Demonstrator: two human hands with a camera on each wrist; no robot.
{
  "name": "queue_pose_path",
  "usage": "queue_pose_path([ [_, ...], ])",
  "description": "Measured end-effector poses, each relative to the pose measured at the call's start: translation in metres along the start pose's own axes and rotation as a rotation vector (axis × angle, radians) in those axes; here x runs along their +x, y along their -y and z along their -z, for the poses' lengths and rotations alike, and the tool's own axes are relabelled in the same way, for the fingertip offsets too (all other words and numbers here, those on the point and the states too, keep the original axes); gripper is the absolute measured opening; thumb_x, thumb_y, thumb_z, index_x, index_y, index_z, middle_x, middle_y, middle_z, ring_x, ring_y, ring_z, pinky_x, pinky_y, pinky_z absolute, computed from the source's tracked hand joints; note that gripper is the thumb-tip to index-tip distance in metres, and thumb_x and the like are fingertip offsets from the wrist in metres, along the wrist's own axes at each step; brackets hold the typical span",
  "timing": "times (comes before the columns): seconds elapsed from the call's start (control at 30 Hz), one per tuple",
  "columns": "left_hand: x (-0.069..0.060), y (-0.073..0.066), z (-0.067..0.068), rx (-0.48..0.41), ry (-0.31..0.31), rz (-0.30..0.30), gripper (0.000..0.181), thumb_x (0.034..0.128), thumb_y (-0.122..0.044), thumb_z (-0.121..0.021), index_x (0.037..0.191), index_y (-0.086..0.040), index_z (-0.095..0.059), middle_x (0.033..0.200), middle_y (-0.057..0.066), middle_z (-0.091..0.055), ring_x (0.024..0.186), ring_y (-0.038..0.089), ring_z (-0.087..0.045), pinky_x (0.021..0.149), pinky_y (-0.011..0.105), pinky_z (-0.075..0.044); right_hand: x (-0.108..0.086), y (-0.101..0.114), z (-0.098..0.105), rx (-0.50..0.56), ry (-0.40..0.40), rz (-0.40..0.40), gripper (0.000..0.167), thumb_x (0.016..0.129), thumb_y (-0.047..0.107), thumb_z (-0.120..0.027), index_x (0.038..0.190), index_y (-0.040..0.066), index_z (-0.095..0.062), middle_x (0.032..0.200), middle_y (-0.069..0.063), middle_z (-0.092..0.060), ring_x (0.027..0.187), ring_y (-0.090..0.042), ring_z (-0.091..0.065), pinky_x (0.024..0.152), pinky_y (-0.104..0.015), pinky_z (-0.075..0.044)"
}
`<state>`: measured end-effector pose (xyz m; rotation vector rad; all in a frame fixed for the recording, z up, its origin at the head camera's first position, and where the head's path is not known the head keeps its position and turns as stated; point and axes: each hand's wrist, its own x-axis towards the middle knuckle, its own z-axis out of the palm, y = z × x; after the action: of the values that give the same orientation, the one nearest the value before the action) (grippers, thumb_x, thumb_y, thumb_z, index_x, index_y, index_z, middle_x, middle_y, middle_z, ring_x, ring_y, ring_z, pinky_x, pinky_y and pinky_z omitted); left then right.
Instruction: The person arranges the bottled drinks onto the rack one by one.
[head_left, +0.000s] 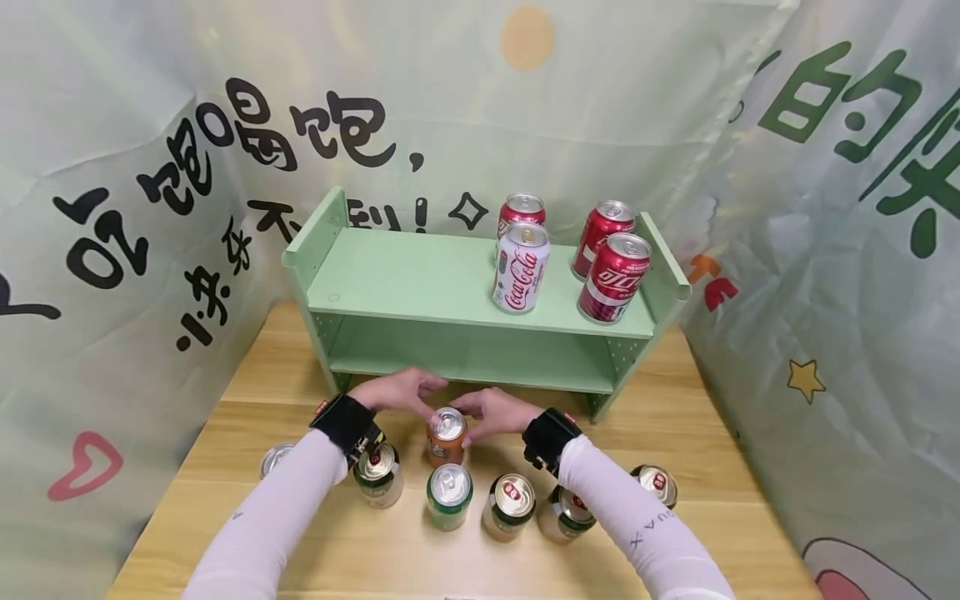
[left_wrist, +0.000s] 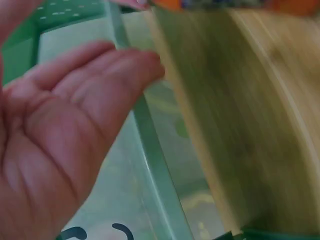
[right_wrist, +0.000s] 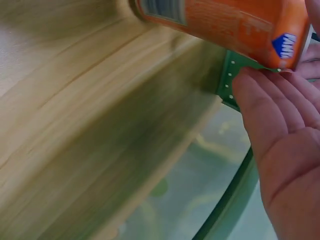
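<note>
"Where is the orange can (head_left: 446, 450)?"

"Upright on the tabletop (head_left: 352, 558), in front of the green shelf (head_left: 405, 267) and between the two hands."

"Is either one clamped round it?"

"I don't see that. The left hand (head_left: 399, 392) has its fingers straight, reaching past the can, with the thumb at the left edge of the lid. The right hand (head_left: 498, 412) has long, straight fingers too, their tips at the upper end on the other side. How hard they press, I can't tell."

"And nearby?"

"A green can (head_left: 450, 497) just on the person's side of it. Right of that are two dark-banded cans, one (head_left: 509, 508) in plain view and one (head_left: 564, 518) partly behind the right sleeve (head_left: 637, 521). Another banded can (head_left: 380, 475) is by the left wrist."

"Anything up on the shelf?"

"Four cans, on the right half of the top board: a white can (head_left: 521, 271) with a red can (head_left: 521, 206) behind it, then a front red can (head_left: 613, 279) and a rear red can (head_left: 602, 233) near the end panel."
</note>
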<state>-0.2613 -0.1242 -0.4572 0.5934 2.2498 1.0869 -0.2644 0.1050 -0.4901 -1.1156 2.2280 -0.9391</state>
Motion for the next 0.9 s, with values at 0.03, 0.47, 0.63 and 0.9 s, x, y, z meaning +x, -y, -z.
queue_pose_path([
  [0.03, 0.003, 0.000, 0.002, 0.024, 0.040, -0.004, 0.073, 0.0748, -0.010, -0.078, 0.135, 0.010, -0.042, 0.139, 0.026, -0.045, 0.126, 0.041, -0.045, 0.105, 0.048, -0.039, 0.001, -0.002, -0.001, -0.004, 0.001, -0.006, 0.063, 0.074, 0.014, -0.080, 0.128, -0.004, -0.054, 0.128, -0.018, -0.058, 0.117, -0.032, -0.057, 0.099, -0.032, -0.047],
  [0.47, 0.035, 0.013, 0.007, 0.149, 0.433, -0.174, 0.069, 0.0670, 0.006, -0.077, 0.130, 0.007, -0.050, 0.122, 0.015, -0.062, 0.113, 0.018, -0.057, 0.097, 0.024, -0.045, 0.008, -0.013, -0.012, -0.036, -0.027, -0.022, 0.054, 0.071, 0.013, -0.083, 0.117, -0.002, -0.059, 0.109, -0.015, -0.068, 0.101, -0.023, -0.066, 0.088, -0.033, -0.054],
  [0.63, 0.040, 0.021, 0.001, 0.188, 0.466, -0.236, 0.070, 0.0633, 0.005, -0.080, 0.127, 0.008, -0.053, 0.117, 0.013, -0.064, 0.105, 0.009, -0.057, 0.096, 0.021, -0.043, 0.009, -0.019, -0.022, -0.070, -0.047, -0.029, 0.055, 0.067, 0.017, -0.086, 0.112, 0.000, -0.060, 0.101, -0.010, -0.069, 0.090, -0.012, -0.065, 0.078, -0.020, -0.053],
  [0.9, 0.046, 0.019, 0.001, 0.253, 0.447, -0.213, 0.066, 0.0609, -0.001, -0.084, 0.121, 0.003, -0.058, 0.108, 0.003, -0.066, 0.095, 0.003, -0.056, 0.090, 0.018, -0.045, 0.017, -0.018, -0.026, -0.223, -0.066, -0.046, 0.055, 0.060, 0.029, -0.089, 0.101, 0.005, -0.061, 0.091, 0.001, -0.067, 0.077, -0.001, -0.055, 0.068, -0.014, -0.047],
])
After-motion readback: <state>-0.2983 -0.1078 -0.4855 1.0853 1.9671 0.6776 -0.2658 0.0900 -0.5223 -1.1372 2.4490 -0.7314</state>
